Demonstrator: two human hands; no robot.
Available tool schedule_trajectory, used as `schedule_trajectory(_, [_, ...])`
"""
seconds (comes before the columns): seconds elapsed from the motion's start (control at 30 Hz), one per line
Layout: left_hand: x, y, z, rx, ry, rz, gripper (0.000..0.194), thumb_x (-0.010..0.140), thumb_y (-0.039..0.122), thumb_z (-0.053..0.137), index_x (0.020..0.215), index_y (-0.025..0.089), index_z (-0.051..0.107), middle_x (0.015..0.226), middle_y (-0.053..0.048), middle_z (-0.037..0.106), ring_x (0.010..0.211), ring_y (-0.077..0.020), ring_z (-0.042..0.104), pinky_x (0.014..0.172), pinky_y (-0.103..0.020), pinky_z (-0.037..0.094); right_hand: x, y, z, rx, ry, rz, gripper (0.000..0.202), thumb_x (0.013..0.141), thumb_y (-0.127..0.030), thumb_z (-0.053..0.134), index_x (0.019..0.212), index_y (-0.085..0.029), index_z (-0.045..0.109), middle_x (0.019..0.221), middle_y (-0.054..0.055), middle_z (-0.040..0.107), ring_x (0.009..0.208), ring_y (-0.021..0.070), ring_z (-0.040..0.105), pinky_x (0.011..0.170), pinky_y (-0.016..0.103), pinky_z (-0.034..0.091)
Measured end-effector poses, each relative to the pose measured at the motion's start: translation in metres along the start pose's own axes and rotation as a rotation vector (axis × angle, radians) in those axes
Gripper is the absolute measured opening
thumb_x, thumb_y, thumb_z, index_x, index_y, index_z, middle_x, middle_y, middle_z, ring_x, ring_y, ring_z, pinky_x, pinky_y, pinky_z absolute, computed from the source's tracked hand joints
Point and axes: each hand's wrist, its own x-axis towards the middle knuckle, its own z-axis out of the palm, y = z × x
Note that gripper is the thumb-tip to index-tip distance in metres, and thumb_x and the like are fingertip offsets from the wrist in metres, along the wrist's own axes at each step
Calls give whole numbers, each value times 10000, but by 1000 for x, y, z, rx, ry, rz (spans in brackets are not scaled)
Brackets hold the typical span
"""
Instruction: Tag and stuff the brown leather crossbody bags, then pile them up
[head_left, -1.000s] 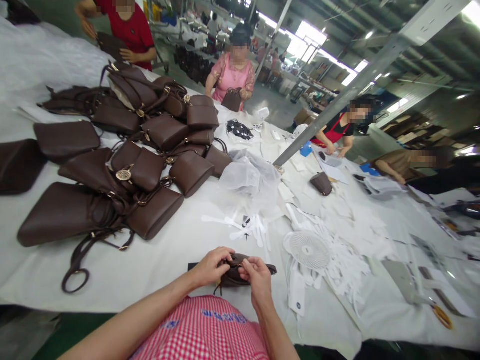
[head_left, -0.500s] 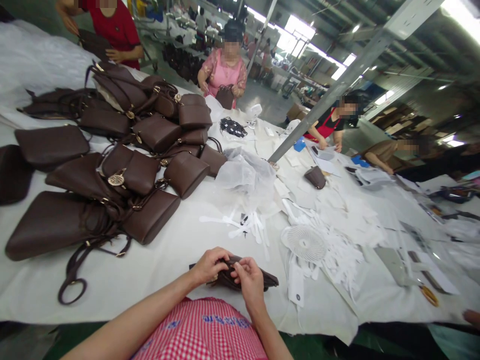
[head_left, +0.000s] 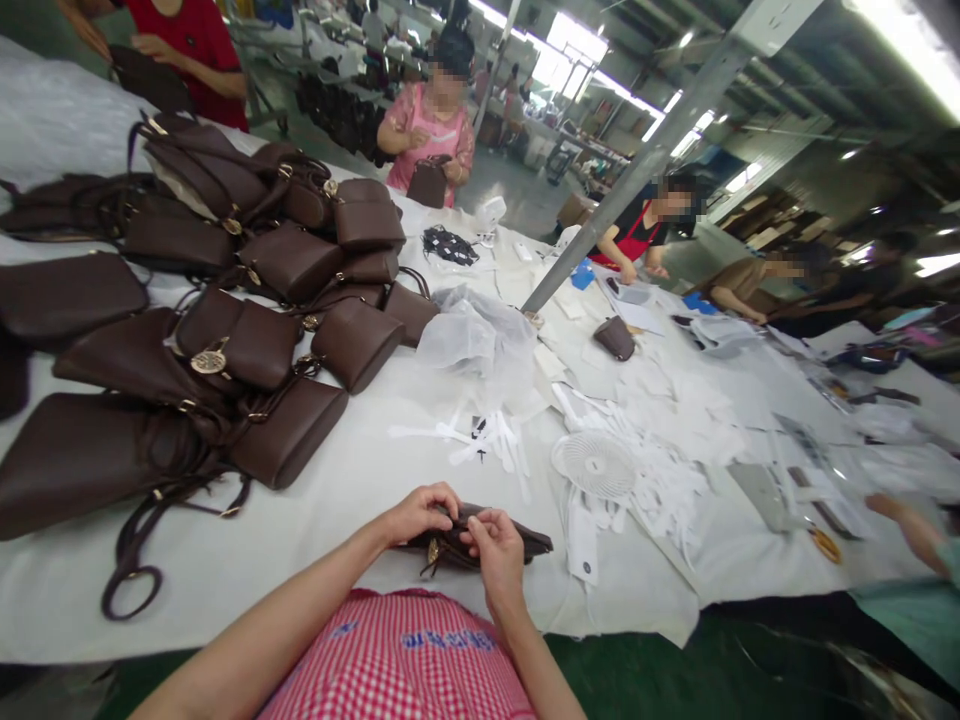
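- Left hand [head_left: 422, 513] and right hand [head_left: 496, 550] stay pinched on a brown handbag [head_left: 456, 549], handling continuing.
- Its gold charm [head_left: 433, 550] shows clearer; a co-worker's hand [head_left: 888, 506] enters, right.

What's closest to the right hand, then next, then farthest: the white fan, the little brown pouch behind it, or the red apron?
1. White fan, ahead and right of the right hand.
2. Little brown pouch, beyond the fan.
3. Red apron, across the table.
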Motion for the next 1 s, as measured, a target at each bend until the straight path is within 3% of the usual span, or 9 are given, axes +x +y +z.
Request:
schedule_trajectory(0.13, [-7,3,9,69,-14,-34,331,661,197,683,987,172,631,1021,-38,595,898,-186,566,815,-306,451,-1,-1,-2,75,49,40,362,623,-448,759,743,-175,554,558,-18,625,535,152,639,402,172,383])
schedule_trajectory(0.23, [-15,2,20,241,75,-28,583,687,179,673,1246,221,514,1161,-60,584,1011,-218,561,902,-349,444,0,-1,-5,122,59,59,380,602,-446,773,741,-174,549,550,-13,629,524,144,626,389,161,347])
schedule_trajectory(0.33, [-16,-3,31,415,121,33,571,730,206,654,1283,232,514,1271,-82,559,1189,-251,485,1047,-396,349,-1,1,-3,140,24,56,363,621,-440,759,741,-177,539,529,-21,625,434,99,548,370,156,299])
schedule_trajectory(0.43, [-14,-7,40,377,103,35,566,798,257,598,1344,221,456,1363,-95,513,1258,-248,457,1087,-398,318,-4,4,7,129,-46,36,314,663,-424,725,721,-190,523,482,-52,588,371,78,471,351,162,267])
schedule_trajectory(0.63, [-14,-1,47,247,206,11,429,824,295,569,1239,198,526,1367,-101,518,1272,-246,459,1095,-384,318,-10,-5,16,-2,-187,-35,219,735,-367,672,737,-197,535,506,-53,593,450,127,572,474,220,448])
schedule_trajectory(0.77, [-13,9,38,244,136,-7,362,791,245,585,1151,215,573,1315,-80,566,1248,-245,484,1090,-382,323,-9,-17,-18,-307,-171,-285,215,820,-353,602,973,-202,608,900,62,706,833,222,669,740,338,530])
schedule_trajectory(0.87, [-12,11,32,268,89,-11,386,761,200,580,1147,223,582,1290,-66,584,1247,-247,483,1096,-385,310,-2,-17,-56,-720,-74,-593,368,812,-276,608,1174,-219,577,1222,114,605,1145,287,541,974,453,416])
schedule_trajectory(0.93, [-12,11,31,304,89,-4,405,757,197,575,1161,216,581,1301,-75,576,1241,-250,487,1094,-386,315,6,-15,-75,-972,-90,-700,561,758,-224,658,1296,-224,498,1320,124,534,1239,326,450,1030,506,338])
schedule_trajectory(1.0, [-12,11,31,375,106,2,406,759,202,575,1164,220,592,1307,-77,575,1233,-251,496,1093,-385,323,14,-14,-82,-1175,-140,-710,687,703,-185,712,1338,-234,453,1275,123,563,1197,337,476,999,504,352])
